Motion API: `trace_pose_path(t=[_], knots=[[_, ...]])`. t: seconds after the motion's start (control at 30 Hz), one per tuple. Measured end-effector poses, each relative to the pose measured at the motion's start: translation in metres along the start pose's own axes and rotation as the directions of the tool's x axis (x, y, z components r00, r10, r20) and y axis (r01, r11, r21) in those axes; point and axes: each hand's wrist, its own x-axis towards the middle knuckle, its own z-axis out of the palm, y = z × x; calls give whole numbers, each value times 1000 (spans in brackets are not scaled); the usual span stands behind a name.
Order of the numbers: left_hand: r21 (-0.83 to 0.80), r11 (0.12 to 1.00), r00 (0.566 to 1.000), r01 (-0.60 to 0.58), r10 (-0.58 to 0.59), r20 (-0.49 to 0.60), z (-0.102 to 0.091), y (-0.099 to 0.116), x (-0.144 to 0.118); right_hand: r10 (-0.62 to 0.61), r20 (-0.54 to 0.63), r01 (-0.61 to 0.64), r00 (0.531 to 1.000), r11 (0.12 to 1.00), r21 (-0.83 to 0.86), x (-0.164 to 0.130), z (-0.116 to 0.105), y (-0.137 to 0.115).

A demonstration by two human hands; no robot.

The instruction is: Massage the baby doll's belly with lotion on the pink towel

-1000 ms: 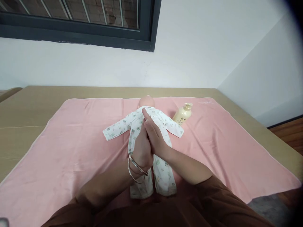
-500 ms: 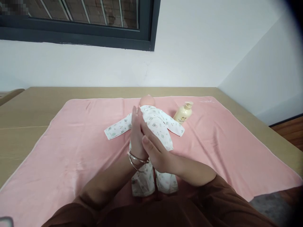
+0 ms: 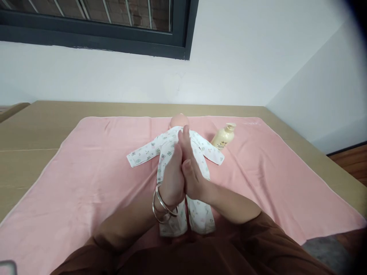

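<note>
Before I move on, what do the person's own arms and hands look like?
Both arms wear brown sleeves that leave the forearms uncovered. Two thin, silver-coloured bangles circle the wrist of the left hand; the right hand shows no jewellery. Neither hand wears a glove.

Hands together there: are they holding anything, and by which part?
Nothing visible is held: the left hand and right hand meet palm to palm, hiding whatever may lie between.
</note>
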Motion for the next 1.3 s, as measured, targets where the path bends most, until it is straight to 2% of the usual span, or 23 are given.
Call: trace_pose_path(t=[0.07,0.13,0.23,0.3,0.4,0.47,0.53,0.6,0.67,0.73,0.83,0.9,0.97,1.0,1.07,1.17,1.23,1.3], knots=[[-74,996,998,46,-48,-34,-11,9,13,-45,100,45,994,999,1,-4,9,-2],[-93,995,995,33,-41,-86,-19,18,23,-87,175,84,981,996,27,-7,15,-5],[-51,998,985,-31,22,-173,-28,27,39,-108,220,89,970,992,91,-6,21,-7],[-32,999,976,-43,36,-215,-35,23,53,-70,220,47,973,993,108,-3,23,-3],[3,999,965,-38,37,-260,-49,2,82,40,212,-52,976,997,52,7,26,18],[31,1000,969,1,7,-247,-60,-18,103,128,201,-117,971,991,-64,15,26,42],[118,992,987,33,-13,-161,-68,-39,119,181,166,-135,969,957,-255,25,23,69],[286,958,996,-27,51,-76,-70,-59,129,162,150,-81,975,894,-441,35,15,97],[472,877,993,-92,116,-21,-67,-79,132,106,225,27,969,855,-517,44,2,122],[627,768,988,-128,151,17,-62,-98,131,79,272,80,959,846,-528,51,-11,140],[758,620,969,-201,240,61,-55,-121,127,126,203,9,971,828,-560,50,-19,149],[783,572,951,-244,300,77,-54,-131,126,170,105,-71,980,786,-614,40,-13,144],[783,562,939,-265,337,75,-56,-137,125,170,45,-99,984,745,-660,27,-3,134],[780,563,934,-272,350,73,-57,-138,125,148,53,-75,988,739,-670,22,2,128],[769,573,928,-284,366,69,-59,-139,124,85,154,37,984,754,-655,18,6,123],[744,601,924,-291,377,57,-60,-139,124,21,344,192,939,798,-572,32,-5,130],[735,612,922,-293,385,48,-59,-138,123,46,369,179,928,815,-551,46,-17,141],[732,613,920,-298,388,49,-59,-138,122,104,314,101,944,813,-574,54,-25,150]])
